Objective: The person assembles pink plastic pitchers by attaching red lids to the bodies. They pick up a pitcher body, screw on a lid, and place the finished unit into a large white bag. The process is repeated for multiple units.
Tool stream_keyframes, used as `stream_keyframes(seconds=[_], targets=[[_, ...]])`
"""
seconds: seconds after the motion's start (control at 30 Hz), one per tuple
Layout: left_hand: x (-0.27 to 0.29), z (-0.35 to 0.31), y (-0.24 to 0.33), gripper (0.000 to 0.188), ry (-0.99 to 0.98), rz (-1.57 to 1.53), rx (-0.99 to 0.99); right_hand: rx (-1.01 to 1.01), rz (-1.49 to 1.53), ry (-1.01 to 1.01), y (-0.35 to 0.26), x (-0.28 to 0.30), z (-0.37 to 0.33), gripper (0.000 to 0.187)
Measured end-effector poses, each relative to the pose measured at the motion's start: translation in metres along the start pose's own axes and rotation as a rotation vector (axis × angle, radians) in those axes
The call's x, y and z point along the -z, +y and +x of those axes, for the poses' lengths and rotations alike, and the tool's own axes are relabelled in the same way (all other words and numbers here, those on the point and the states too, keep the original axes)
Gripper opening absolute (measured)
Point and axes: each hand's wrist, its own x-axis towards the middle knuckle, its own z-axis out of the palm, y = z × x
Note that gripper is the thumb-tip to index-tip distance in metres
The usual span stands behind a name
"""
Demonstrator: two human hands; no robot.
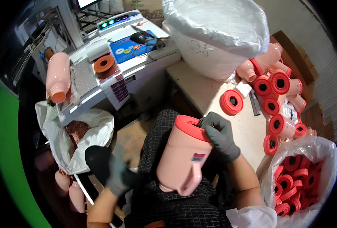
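Note:
A large pink handled tumbler (180, 161) with a red lid (194, 128) leans on my lap, its handle facing down and to the right. My right hand (220, 135), in a grey glove, is closed on the lid's right edge, with the fingers curled over the top. To the left of the tumbler, my left hand (121, 176), also gloved, is blurred by motion, so its fingers cannot be made out. It appears apart from the tumbler, close to a dark rounded shape (97, 161) that I cannot identify.
Red lids fill a plastic-lined bag (326, 165) at right. Pink tumblers (265, 62) are piled behind it; a loose red lid (231, 102) lies on the bench (214, 106). A large white sack (210, 53) stands behind. Left is a machine (117, 83) with a pink bottle (58, 76).

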Motion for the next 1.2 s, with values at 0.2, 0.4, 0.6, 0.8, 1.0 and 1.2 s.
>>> stream_keyframes(seconds=[0.2,0.4,0.6,0.8,1.0,1.2], targets=[[-0.035,0.088,0.028,0.045,0.098,0.059,-0.774,0.159,0.324,-0.165,-0.01,-0.059,0.011,0.026],[-0.057,0.077,0.016,0.045,-0.473,0.041,-0.421,0.184,-0.02,-0.125,-0.006,-0.071,0.007,0.019],[-0.039,0.083,0.031,0.037,0.084,0.416,-0.801,-0.131,0.465,0.026,0.031,-0.067,0.022,0.039],[-0.028,0.097,0.032,0.04,0.184,0.121,-0.786,-0.133,0.317,-0.043,0.004,-0.111,0.022,0.041],[-0.055,0.067,0.032,0.044,-0.089,0.195,-0.5,-0.162,0.434,-0.021,0.019,-0.099,0.029,0.039],[-0.017,0.081,0.013,0.015,-0.323,-0.289,-0.591,-0.122,0.305,-0.246,-0.004,-0.101,0.047,0.025]])
